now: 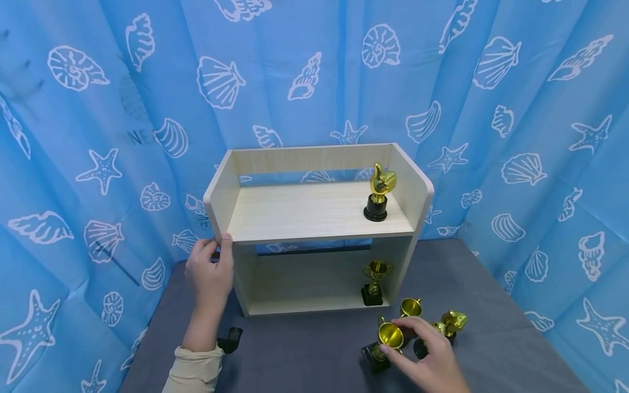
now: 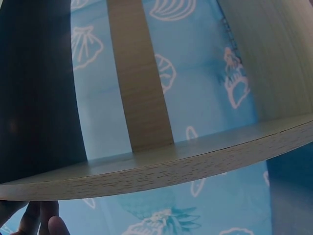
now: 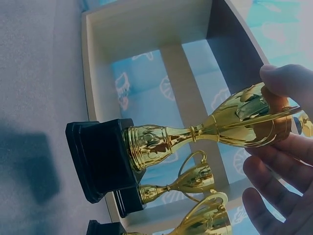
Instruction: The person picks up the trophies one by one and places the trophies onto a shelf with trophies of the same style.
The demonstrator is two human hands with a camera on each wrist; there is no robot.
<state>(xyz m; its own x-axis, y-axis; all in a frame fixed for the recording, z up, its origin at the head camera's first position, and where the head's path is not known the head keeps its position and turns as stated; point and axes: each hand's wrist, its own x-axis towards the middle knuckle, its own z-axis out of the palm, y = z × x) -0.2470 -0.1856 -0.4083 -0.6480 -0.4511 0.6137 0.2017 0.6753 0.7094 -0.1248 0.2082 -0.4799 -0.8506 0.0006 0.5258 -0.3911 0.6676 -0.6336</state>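
Note:
My right hand (image 1: pixel 428 353) pinches a gold trophy cup (image 1: pixel 390 335) by its bowl, between thumb and fingers. Its black base (image 3: pixel 100 159) hangs tilted above the table, a shadow beside it in the right wrist view. My left hand (image 1: pixel 211 270) grips the front edge of the left side panel of a pale wooden two-tier shelf (image 1: pixel 295 213); in the left wrist view only some fingertips (image 2: pixel 41 218) show. A gold thumbs-up trophy (image 1: pixel 379 191) stands at the upper tier's right end. Below it, another trophy cup (image 1: pixel 374 281) stands on the lower tier.
Behind my right hand stands another trophy cup (image 1: pixel 410 308). More gold trophies (image 1: pixel 452 323) with black bases are to its right, partly hidden by the hand. A dark grey cloth (image 1: pixel 295 355) covers the table. A blue seashell curtain (image 1: pixel 314 71) hangs behind the shelf.

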